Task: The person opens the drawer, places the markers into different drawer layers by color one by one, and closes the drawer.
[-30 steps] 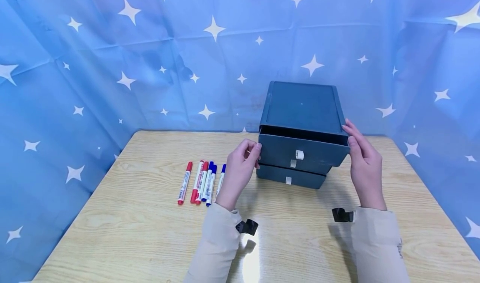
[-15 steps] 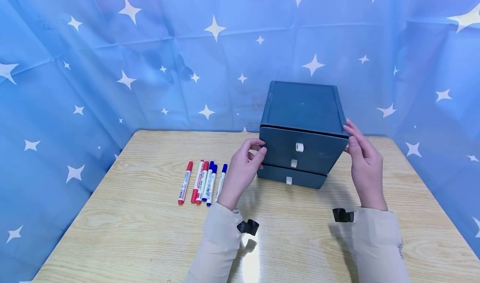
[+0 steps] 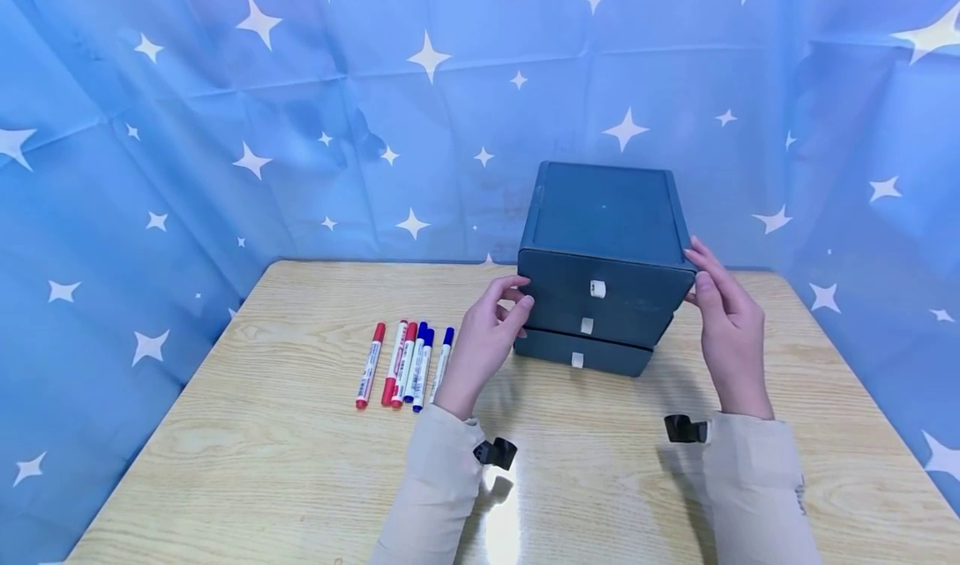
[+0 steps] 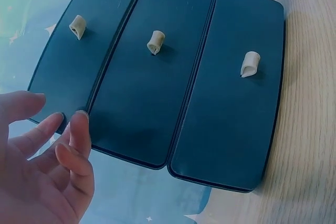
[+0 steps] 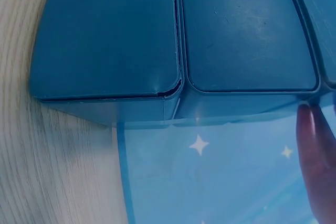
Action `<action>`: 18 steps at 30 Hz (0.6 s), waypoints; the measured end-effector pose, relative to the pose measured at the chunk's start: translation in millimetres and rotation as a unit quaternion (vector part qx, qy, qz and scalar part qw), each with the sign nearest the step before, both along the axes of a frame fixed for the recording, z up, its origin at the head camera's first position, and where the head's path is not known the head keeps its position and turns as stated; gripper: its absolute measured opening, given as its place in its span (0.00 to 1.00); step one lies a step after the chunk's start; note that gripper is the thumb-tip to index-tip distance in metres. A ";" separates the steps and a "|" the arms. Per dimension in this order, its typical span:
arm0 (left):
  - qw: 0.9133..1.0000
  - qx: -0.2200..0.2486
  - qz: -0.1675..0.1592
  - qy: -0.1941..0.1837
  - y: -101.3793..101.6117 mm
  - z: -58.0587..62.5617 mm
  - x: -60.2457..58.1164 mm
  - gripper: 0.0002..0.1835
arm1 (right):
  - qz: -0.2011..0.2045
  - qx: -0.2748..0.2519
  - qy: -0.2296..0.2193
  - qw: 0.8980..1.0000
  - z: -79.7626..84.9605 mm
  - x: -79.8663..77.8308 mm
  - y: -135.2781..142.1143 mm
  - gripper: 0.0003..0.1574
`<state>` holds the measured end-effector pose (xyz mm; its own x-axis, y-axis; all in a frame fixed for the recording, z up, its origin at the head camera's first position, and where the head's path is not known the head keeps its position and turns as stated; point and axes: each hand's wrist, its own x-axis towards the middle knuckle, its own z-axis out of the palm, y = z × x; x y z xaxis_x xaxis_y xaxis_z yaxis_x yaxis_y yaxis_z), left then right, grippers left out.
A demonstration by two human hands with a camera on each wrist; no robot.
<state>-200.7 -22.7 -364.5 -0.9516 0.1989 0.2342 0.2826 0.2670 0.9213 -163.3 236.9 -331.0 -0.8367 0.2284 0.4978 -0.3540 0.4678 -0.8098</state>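
A dark blue drawer cabinet (image 3: 606,215) with three stacked drawers stands at the back right of the table in the head view. White loop tabs, such as the top drawer's tab (image 3: 597,289), mark the fronts. All three drawer fronts sit flush or nearly so. My left hand (image 3: 486,336) is at the cabinet's left front edge, fingers loosely bent, fingertips at the side of the upper drawers in the left wrist view. My right hand (image 3: 733,336) rests with extended fingers against the right side near the top. One right finger (image 5: 315,156) shows in the right wrist view.
Several red and blue capped markers (image 3: 408,365) lie in a loose group on the wooden table (image 3: 247,432), left of my left hand. A blue curtain with white stars (image 3: 420,132) hangs behind the table and along its sides.
The top drawer has slid back into the cabinet, closing the gap above its front. My left hand has shifted slightly right along the edge; my right hand has stayed nearly still.
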 end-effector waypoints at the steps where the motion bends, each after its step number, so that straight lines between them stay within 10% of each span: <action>1: 1.000 0.000 -0.001 -0.001 0.1 0.2 -0.1 0.20 | 0.001 0.000 0.000 1.000 0.2 -0.2 0.0 0.21; 18: 1.000 -0.006 -0.009 -0.009 1.7 -0.5 -0.8 0.20 | -0.003 0.001 0.001 1.000 1.4 -0.2 -0.1 0.21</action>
<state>-201.6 -21.0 -365.0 -0.9518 0.2185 0.2153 0.2714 0.2730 0.9229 -163.6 236.8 -329.6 -0.8340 0.2327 0.5004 -0.3536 0.4708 -0.8083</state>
